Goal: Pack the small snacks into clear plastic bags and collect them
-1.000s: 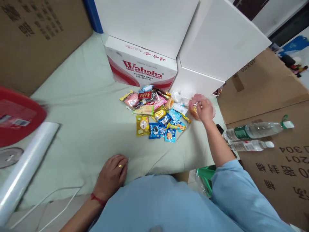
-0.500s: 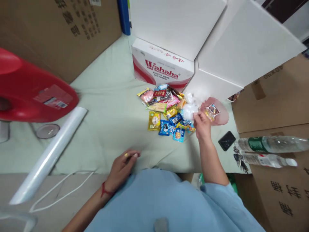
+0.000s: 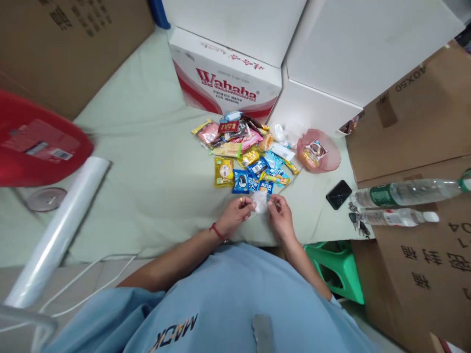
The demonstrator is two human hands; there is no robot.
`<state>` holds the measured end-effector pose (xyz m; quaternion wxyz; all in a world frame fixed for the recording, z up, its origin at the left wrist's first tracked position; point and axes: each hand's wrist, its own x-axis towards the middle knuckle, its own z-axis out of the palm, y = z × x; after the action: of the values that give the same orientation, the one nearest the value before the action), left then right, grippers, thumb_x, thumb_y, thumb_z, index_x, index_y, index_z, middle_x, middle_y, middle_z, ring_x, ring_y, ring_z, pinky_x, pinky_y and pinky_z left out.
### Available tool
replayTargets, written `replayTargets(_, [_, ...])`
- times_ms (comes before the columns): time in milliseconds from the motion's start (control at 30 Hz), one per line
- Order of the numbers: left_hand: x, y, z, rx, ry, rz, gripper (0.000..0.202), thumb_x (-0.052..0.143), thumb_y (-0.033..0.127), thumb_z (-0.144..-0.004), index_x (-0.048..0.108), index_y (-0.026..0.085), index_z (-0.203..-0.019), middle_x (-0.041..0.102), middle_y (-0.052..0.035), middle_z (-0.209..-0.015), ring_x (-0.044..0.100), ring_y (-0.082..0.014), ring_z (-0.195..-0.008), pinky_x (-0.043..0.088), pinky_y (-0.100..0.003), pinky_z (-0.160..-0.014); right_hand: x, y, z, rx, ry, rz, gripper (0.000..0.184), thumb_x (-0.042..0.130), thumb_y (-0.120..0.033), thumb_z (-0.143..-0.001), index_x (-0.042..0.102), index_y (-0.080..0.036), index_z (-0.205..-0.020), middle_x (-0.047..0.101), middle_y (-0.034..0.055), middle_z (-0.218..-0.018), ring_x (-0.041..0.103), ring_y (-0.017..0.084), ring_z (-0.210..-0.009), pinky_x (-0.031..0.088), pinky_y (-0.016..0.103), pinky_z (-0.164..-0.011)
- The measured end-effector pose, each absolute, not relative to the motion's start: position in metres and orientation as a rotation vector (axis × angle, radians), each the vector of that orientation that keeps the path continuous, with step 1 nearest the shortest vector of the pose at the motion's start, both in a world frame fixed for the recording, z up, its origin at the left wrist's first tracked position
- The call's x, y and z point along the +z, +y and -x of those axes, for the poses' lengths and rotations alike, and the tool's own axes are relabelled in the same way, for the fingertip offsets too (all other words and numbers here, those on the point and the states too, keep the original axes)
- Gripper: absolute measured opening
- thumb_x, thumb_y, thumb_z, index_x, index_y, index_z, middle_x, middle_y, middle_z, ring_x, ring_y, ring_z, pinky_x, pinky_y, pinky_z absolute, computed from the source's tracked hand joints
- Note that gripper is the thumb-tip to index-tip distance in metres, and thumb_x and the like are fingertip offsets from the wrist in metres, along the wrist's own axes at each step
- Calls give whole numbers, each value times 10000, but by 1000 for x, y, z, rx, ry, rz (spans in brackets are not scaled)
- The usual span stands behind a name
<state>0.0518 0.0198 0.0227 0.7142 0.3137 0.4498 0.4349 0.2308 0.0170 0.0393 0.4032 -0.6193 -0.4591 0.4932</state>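
Note:
Between my hands, near the front edge of the cloth-covered table (image 3: 154, 196), is a small clear plastic bag (image 3: 260, 201). My left hand (image 3: 237, 214) pinches its left side, and my right hand (image 3: 280, 215) pinches its right side. Just beyond them lies a pile of wrapped snacks, with a blue packet (image 3: 241, 181) and a yellow packet (image 3: 223, 171) at its near side. More crumpled clear plastic bags (image 3: 287, 135) lie behind the pile. To their right, a pink translucent bowl (image 3: 333, 158) holds a few wrapped snacks (image 3: 315, 151).
A Wahaba-style white and red carton (image 3: 228, 86) stands behind the snacks. On the right are a black phone (image 3: 339, 194), keys (image 3: 360, 225) and two plastic bottles (image 3: 408, 193). A plastic film roll (image 3: 59, 230) and a red container (image 3: 44, 142) are at left. A green stool (image 3: 340, 274) stands below.
My right hand has come back from the plastic bags beside the bowl, bringing one toward me. My left hand has moved forward and right and now grips it too. The view has shifted.

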Motion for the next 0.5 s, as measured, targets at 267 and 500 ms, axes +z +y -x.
replayTargets(267, [22, 15, -41, 1030, 1067, -700, 525, 903, 605, -626, 627, 170, -731, 548, 44, -621, 430, -86, -593, 317, -239, -559, 40, 20, -216, 1525, -1367, 1328, 302, 857, -462, -740, 692, -244, -870, 623, -15, -794, 536, 167, -723, 449, 289, -707])
replayTargets(500, [20, 15, -18, 1079, 1005, -553, 475, 912, 534, -662, 619, 176, -770, 579, 45, -664, 470, -77, -615, 367, -219, -591, 34, 33, -224, 1693, -768, 1215, 409, 909, -504, -659, 643, -235, -813, 569, -40, -702, 484, 119, -605, 432, 246, -591])
